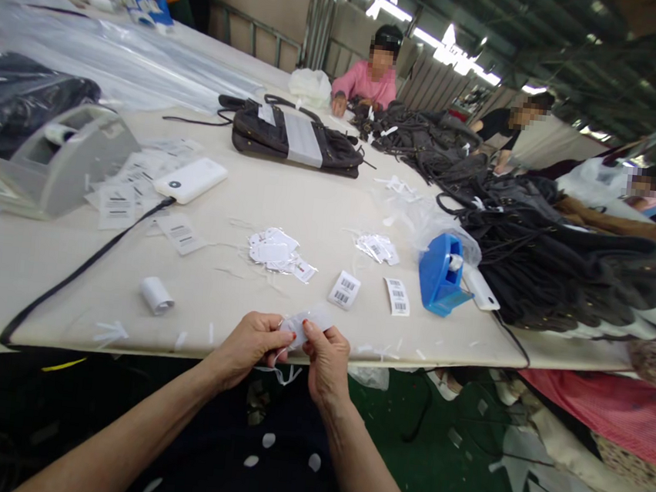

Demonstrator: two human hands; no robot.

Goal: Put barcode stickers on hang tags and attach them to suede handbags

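At the table's near edge my left hand (258, 340) and my right hand (326, 352) pinch a small translucent plastic bag (316, 318) between thumbs and fingers. White strings (287, 377) dangle below it; what the bag contains is not clear. Just beyond lie a pile of white hang tags (274, 248) and a smaller stack of tags (377, 248). Close to my right hand are a roll of barcode stickers (344, 289) and a strip of barcode stickers (396, 297). A small white paper roll (157, 296) rests to the left.
A blue tape dispenser (441, 276) stands at right, a grey tape dispenser (66, 159) at left. A white power bank (190, 179) trails a black cable. Folded dark garments (297, 141) lie beyond; piled dark garments (565, 253) fill the right side. Several people work around the table.
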